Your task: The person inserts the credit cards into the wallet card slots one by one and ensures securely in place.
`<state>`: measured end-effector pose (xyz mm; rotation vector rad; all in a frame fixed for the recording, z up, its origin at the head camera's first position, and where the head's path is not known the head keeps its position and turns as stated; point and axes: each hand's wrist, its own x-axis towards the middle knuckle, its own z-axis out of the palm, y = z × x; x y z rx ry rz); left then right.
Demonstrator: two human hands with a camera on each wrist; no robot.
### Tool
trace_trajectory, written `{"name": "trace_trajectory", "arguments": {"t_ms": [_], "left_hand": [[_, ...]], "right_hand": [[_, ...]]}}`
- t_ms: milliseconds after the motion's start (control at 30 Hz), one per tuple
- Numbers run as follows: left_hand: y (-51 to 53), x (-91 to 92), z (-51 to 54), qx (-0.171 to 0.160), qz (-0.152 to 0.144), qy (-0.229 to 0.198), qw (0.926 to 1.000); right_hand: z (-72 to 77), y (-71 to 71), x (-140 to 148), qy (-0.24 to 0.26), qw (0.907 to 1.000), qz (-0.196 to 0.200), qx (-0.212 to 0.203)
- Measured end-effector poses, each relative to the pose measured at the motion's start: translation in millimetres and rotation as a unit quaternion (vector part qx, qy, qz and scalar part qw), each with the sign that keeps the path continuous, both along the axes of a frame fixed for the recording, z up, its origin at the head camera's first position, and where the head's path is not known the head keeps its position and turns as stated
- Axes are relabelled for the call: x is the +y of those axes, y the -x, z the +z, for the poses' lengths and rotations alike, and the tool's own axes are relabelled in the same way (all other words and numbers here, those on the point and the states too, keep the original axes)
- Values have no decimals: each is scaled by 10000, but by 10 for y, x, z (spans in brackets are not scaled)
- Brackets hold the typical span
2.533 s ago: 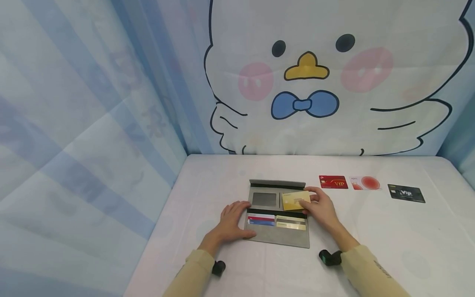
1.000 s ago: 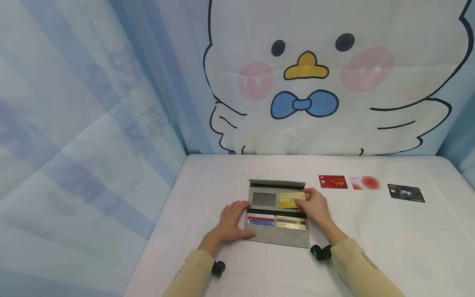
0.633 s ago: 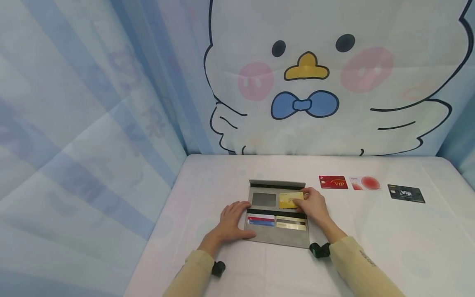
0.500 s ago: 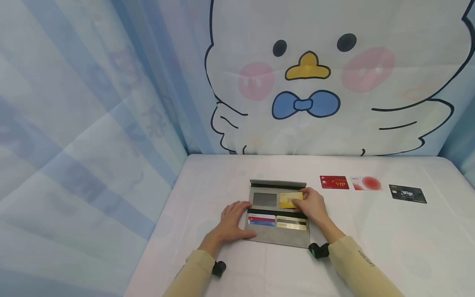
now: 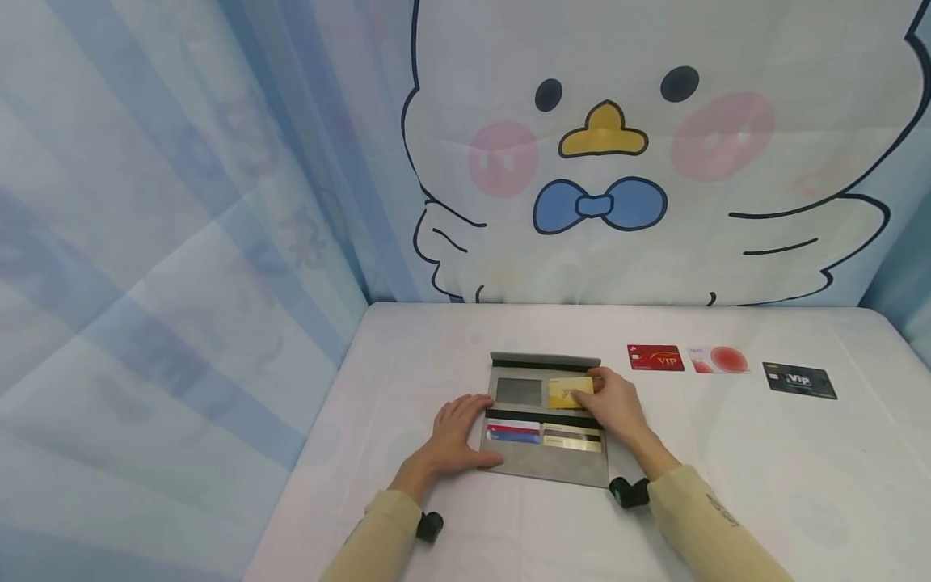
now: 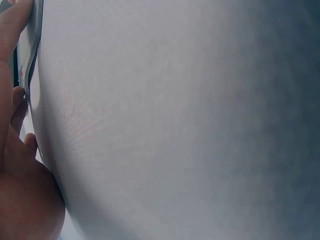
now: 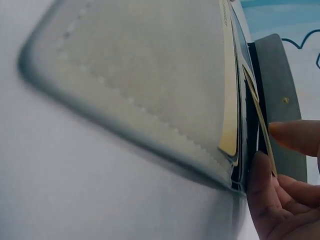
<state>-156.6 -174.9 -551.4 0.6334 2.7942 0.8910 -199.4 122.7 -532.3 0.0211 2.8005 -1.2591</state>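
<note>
A grey wallet lies unfolded on the table, with its long flap at the back. My left hand rests on the wallet's left edge, fingers spread and thumb on the lower panel. My right hand pinches a gold card between thumb and fingers, over the right side of the upper panel. In the right wrist view the gold card is edge-on, tilted close to the wallet's fold. A red, white and blue card and a gold striped card sit in the lower panel's slots.
To the right at the back lie a red VIP card, a white card with a red circle and a black VIP card. A clear window fills the upper left panel. A printed curtain hangs behind the white table.
My right hand has moved left with the gold card, from the wallet's right edge further over the upper right panel. It has barely moved in the last half second. The left hand stays put.
</note>
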Motion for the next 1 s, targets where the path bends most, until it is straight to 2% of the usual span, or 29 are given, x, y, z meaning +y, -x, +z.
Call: {"name": "trace_trajectory", "arguments": {"t_ms": [533,1000], "left_hand": [[-7,-7,15,-30,22,-6,10000],[-15,-2,7,13,-14,-31,10000]], "right_hand": [[47,-107,74,-387,9970,582,317],[-13,-97,97,-372,9962,606,509]]}}
